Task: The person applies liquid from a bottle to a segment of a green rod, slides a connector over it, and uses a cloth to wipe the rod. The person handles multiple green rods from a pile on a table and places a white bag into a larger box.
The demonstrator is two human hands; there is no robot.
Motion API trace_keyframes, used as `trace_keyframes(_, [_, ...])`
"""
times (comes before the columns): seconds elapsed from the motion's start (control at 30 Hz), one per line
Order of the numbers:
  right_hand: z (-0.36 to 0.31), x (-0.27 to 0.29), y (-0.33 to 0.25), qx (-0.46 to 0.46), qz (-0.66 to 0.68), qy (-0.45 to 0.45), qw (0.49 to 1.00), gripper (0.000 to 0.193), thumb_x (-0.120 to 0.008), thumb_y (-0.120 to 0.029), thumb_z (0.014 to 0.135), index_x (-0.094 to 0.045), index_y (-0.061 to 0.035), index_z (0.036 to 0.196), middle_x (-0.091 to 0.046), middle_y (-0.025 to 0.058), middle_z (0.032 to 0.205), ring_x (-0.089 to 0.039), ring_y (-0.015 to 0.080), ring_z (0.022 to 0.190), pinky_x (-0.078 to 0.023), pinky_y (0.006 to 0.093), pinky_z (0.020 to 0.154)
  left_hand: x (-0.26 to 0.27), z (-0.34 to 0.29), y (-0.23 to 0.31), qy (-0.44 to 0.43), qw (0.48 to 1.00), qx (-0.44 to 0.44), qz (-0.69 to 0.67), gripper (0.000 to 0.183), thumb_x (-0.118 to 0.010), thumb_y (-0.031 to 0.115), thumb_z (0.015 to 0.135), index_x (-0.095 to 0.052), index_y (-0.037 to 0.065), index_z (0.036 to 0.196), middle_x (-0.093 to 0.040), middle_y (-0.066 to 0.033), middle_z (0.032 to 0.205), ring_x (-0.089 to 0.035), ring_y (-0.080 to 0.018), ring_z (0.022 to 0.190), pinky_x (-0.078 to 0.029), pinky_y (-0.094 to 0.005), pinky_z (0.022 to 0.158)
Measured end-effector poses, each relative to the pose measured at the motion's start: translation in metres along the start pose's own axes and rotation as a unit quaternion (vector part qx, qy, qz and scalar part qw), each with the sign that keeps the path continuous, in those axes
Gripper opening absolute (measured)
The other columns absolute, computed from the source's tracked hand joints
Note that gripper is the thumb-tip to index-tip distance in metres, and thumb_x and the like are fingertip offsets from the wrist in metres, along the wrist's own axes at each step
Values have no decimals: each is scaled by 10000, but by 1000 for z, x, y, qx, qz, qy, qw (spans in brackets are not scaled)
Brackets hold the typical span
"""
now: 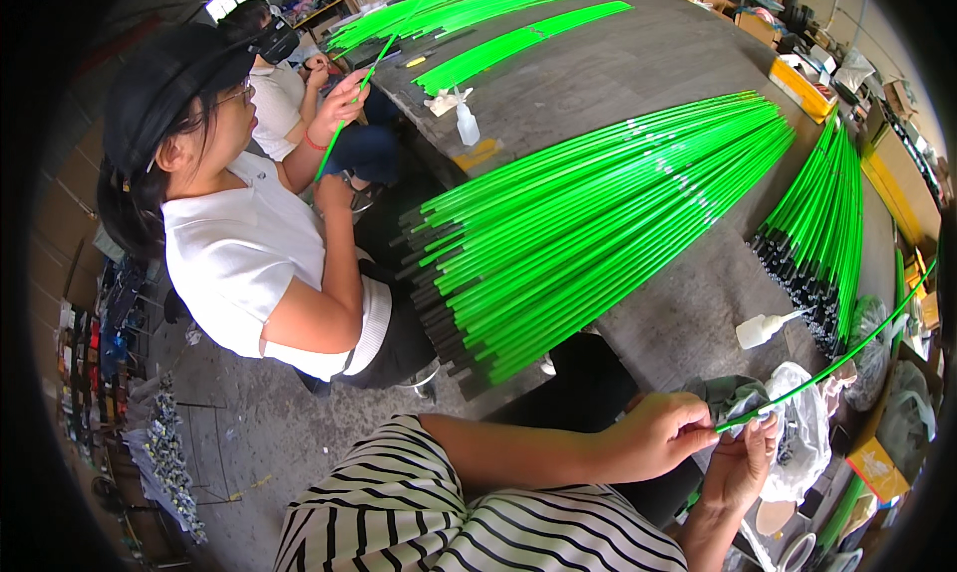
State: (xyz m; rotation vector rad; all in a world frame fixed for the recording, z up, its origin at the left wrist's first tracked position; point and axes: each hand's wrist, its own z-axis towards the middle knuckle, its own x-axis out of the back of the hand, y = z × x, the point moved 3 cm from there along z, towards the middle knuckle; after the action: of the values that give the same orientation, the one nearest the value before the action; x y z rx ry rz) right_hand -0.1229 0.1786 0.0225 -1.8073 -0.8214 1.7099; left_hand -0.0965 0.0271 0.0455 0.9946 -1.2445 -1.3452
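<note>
The left hand [658, 434] was closed around the near end of a single green rod [837, 361], thumb and fingers pinching it close to the tip. The right hand [740, 464] was cupped just below and closed on a grey-green cloth [736, 393] wrapped about that same end, so the two hands met at the rod's tip. The rod ran up and to the right from the hands, its far end held clear of the bench [678, 313]. Judged from this grip, the rod was held off the surface so that the cloth could pass round its end freely.

A large fan of green rods [598, 223] lay on the bench, dark ends overhanging the near edge, apparently so each could be picked out by its end. A second bundle [822, 223] lay to the right, dark ends likewise toward the worker. A small white squeeze bottle [763, 329] lay on its side between the bundle and the hands, near to reach. A crumpled clear plastic bag [802, 423] sat just beside the right hand.

A co-worker in a white shirt [239, 263] sat at the left, holding another green rod [349, 114] upright in one hand; a second squeeze bottle [467, 124] stood on the bench near that person.
</note>
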Motion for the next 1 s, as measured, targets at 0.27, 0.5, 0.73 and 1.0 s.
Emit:
trace_keyframes(0.27, [0, 0, -1, -2, 0, 10, 1000, 184, -588, 39, 765, -446, -78, 763, -546, 20, 789, -542, 106, 755, -456, 256, 761, -6, 0, -5, 12, 999, -40, 23, 192, -615, 139, 804, -527, -26, 759, -524, -88, 654, -539, -156, 547, -416, -275, 493])
trace_keyframes(0.5, [-2, -2, 0, -1, -4, 17, 1000, 187, -593, 38, 760, -447, -79, 765, -552, 25, 791, -553, 112, 749, -456, 253, 754, -4, -3, -6, 54, 996, -58, 30, 179, -655, 89, 762, -501, 7, 721, -505, -76, 661, -508, -138, 538, -388, -259, 467])
trace_keyframes(0.73, [0, 1, -4, 16, 2, 3, 1000, 173, -587, 27, 771, -447, -75, 767, -557, 34, 802, -555, 121, 757, -462, 272, 772, -5, 1, -13, -39, 998, 37, -37, 189, -603, 152, 820, -533, -13, 758, -534, -56, 616, -500, -126, 503, -388, -240, 468])
trace_keyframes(1.0, [-1, 0, -4, 0, -12, 10, 1000, 176, -590, 25, 766, -447, -77, 763, -539, 22, 788, -545, 117, 763, -455, 267, 772, -4, -3, -5, 49, 996, -71, 1, 188, -650, 92, 765, -480, 11, 757, -484, -58, 661, -481, -116, 529, -376, -250, 468])
